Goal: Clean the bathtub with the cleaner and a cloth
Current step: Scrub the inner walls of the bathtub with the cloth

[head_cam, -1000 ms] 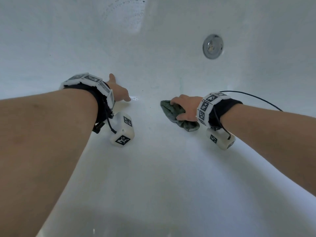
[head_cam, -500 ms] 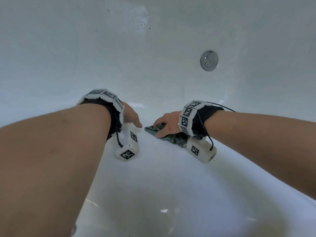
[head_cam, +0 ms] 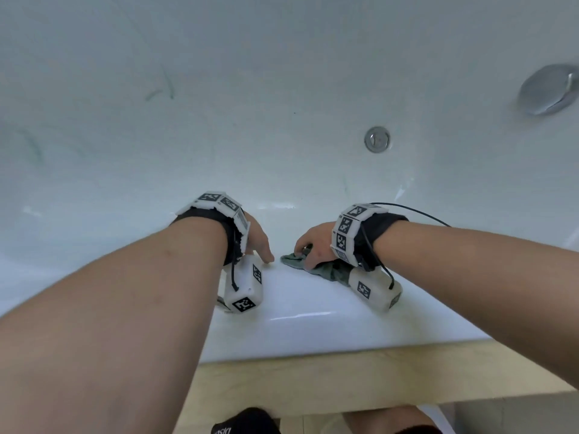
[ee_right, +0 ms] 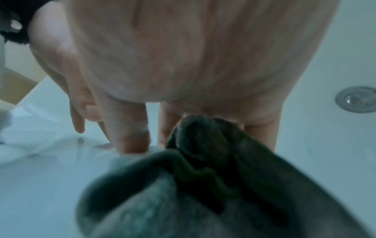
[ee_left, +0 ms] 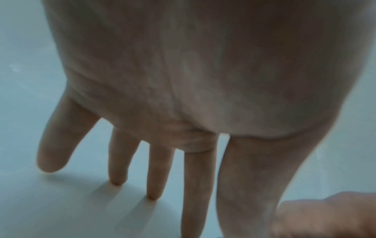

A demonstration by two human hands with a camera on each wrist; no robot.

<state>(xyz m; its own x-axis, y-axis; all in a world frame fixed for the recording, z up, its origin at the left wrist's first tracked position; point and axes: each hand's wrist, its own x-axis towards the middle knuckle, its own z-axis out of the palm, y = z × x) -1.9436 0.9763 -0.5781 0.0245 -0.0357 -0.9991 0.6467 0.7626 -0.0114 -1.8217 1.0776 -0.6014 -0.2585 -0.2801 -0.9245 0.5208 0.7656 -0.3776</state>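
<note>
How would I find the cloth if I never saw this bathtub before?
Start at the white bathtub and follow its near rim to where two hands meet. The cloth lies bunched on the rim under the right hand, which presses and grips it. It is the only dark grey-green, crumpled, fuzzy thing against all that smooth white.
</note>
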